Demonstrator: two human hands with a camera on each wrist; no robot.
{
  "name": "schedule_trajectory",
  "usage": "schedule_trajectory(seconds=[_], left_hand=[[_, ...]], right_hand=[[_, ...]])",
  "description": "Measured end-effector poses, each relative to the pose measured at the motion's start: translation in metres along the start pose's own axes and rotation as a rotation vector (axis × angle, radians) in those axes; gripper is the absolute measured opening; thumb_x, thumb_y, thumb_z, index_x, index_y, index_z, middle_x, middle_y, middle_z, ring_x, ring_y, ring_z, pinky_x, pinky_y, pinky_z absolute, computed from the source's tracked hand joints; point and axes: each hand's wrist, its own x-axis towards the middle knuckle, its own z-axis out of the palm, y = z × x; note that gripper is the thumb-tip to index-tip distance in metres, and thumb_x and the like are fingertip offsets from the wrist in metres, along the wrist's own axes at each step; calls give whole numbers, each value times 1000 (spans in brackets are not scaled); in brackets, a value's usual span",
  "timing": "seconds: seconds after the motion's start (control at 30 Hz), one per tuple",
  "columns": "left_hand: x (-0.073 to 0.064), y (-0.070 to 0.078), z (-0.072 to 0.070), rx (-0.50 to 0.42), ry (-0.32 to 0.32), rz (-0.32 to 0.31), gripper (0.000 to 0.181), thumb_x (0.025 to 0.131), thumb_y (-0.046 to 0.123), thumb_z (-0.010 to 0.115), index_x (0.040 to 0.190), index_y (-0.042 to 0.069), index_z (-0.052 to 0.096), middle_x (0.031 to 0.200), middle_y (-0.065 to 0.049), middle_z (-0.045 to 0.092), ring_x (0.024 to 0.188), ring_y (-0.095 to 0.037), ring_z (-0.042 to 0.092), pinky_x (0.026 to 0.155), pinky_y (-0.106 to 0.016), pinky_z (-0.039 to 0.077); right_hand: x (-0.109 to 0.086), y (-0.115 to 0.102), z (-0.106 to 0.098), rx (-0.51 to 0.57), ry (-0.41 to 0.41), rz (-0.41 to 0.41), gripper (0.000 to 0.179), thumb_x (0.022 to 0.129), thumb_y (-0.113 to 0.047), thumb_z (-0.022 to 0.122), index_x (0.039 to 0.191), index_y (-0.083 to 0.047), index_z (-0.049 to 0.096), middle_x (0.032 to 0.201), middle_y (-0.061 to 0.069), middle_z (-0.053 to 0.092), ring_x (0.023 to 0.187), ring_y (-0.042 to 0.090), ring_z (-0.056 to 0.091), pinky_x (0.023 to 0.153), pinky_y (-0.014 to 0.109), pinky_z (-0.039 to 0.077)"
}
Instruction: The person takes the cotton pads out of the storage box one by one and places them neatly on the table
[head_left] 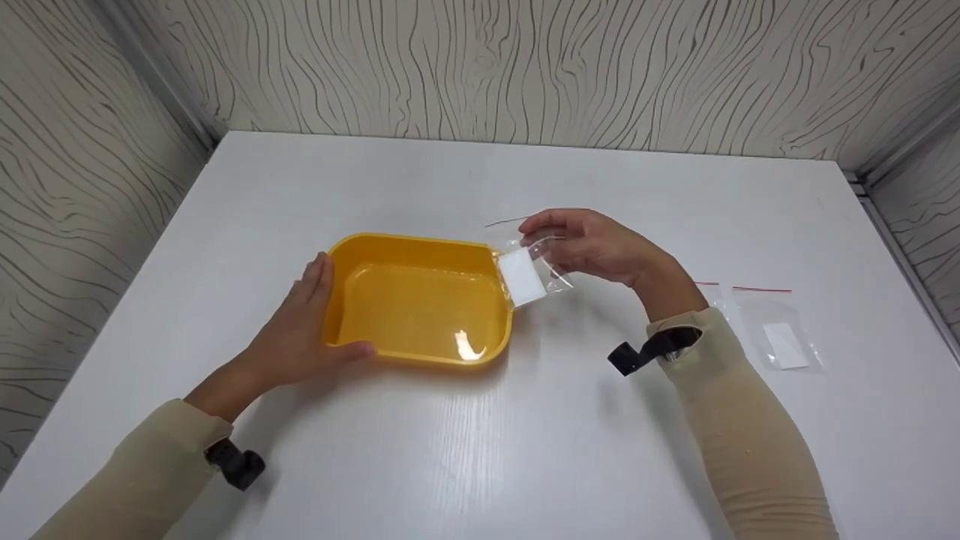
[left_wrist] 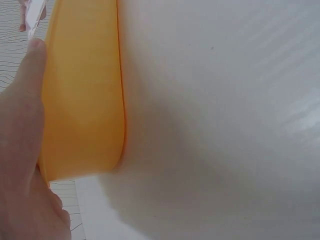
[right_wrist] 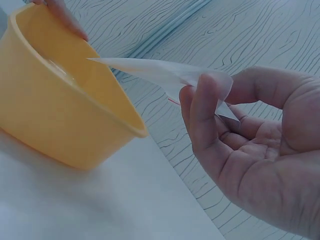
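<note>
A yellow plastic tub with rounded corners sits on the table. My left hand grips its left end, the thumb along the near rim and the fingers at the left wall. In the left wrist view the same hand lies along the tub's rim. My right hand pinches a clear zip bag with a white rectangle in it, at the tub's right end. From the right wrist, the bag is held between thumb and fingers, its far tip reaching over the tub's rim.
Two more clear zip bags with red seal strips lie at the right: one bag shows a white rectangle, the other is partly behind the right forearm. Patterned wall panels stand behind the white table.
</note>
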Motion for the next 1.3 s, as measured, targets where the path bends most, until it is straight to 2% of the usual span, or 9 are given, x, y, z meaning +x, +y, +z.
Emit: schedule_trajectory(seconds=[0.13, 0.4, 0.73, 1.03, 1.3], left_hand=[[0, 0, 0, 7, -5, -3, 130, 83, 65, 72, 159, -4, -7, 169, -21, -6, 155, -40, 1, 123, -59, 13], [1, -2, 0, 14, -11, 9, 127, 85, 64, 71, 158, -9, -4, 168, -23, -7, 156, -38, -3, 124, -57, 9], [1, -1, 0, 5, -7, -6, 128, 84, 62, 73, 159, -6, -6, 169, -22, -6, 156, -39, 0, 123, -59, 12], [2, -1, 1, 2, 0, -3, 128, 83, 61, 74, 159, -6, -6, 169, -22, -5, 155, -41, 3, 122, -60, 17], [1, -1, 1, -10, 3, -1, 129, 83, 60, 75, 159, -5, -6, 169, -21, -5, 155, -41, 3, 121, -62, 16]], right_hand=[[-11, 5, -9, -14, 21, 10, 45, 93, 6, 56, 138, 4, 49, 130, 11, 58, 106, 24, 59, 84, 25, 56], [-28, 15, -26, 26, 29, 10, 40, 95, 6, 56, 134, 3, 51, 124, 9, 60, 96, 18, 59, 75, 21, 53], [-42, 27, -37, -18, 71, 61, 42, 95, 5, 59, 136, 2, 50, 126, 8, 59, 102, 18, 59, 77, 21, 54], [-58, 44, -50, 8, 75, 54, 44, 95, 3, 62, 137, 6, 48, 126, 7, 59, 101, 16, 59, 76, 21, 54], [-71, 50, -59, 13, 133, 86, 41, 97, 0, 63, 136, 3, 51, 123, 5, 63, 104, 16, 60, 79, 24, 55]])
